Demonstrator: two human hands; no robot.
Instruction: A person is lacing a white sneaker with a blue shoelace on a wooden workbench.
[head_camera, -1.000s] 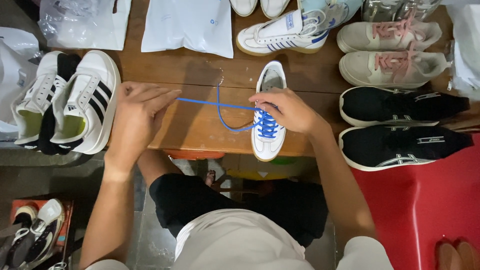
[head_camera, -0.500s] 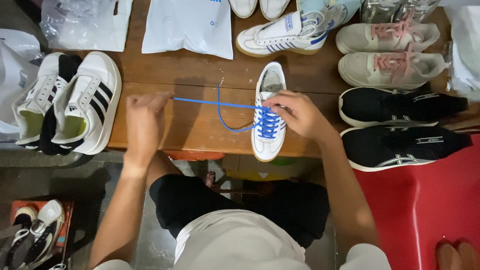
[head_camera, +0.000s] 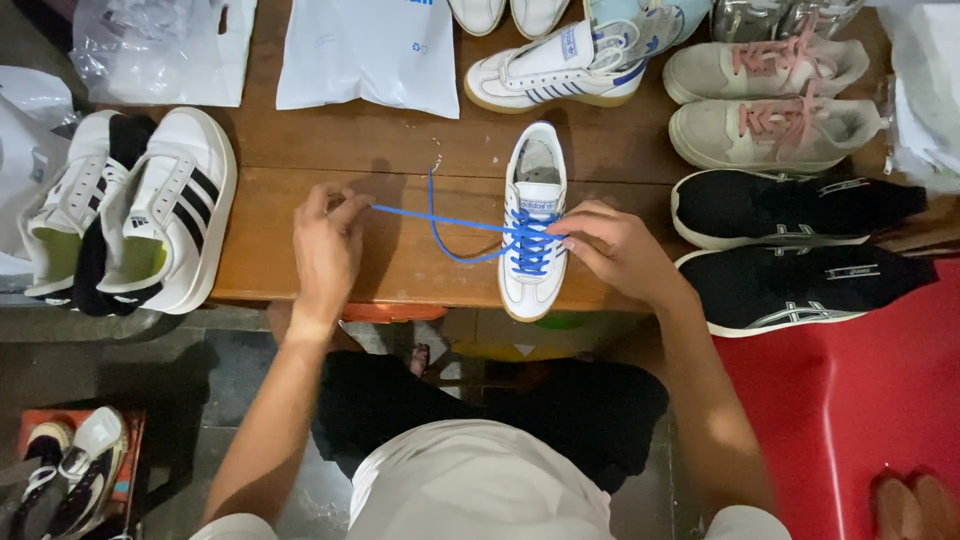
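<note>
The left hand (head_camera: 325, 250) pinches one end of a blue lace (head_camera: 440, 222) between thumb and fingertips, closed tight on it, with the lace running taut from that pinch rightward to a white shoe (head_camera: 533, 225). The right hand (head_camera: 615, 250) rests on the shoe's right side, its fingers curled against the laced part; whether they actually pinch the lace there is hard to tell. The shoe lies between the 2 hands, touching the right one and well apart from the left, toe toward the person, on a wooden table (head_camera: 400, 150). A 2nd strand of the lace loops from the shoe out below the taut strand, then crosses it and runs up away from the person, its tip lying free on the wood.

Left of the left hand sits a pair of white shoes with black stripes (head_camera: 150, 215). Beyond the pinch lies a white plastic bag (head_camera: 370, 50). Beyond the right hand is a white shoe with blue stripes (head_camera: 555, 70). To the right of that hand are 2 black shoes (head_camera: 800, 205), with 2 pale shoes with pink laces (head_camera: 770, 100) beyond them.
</note>
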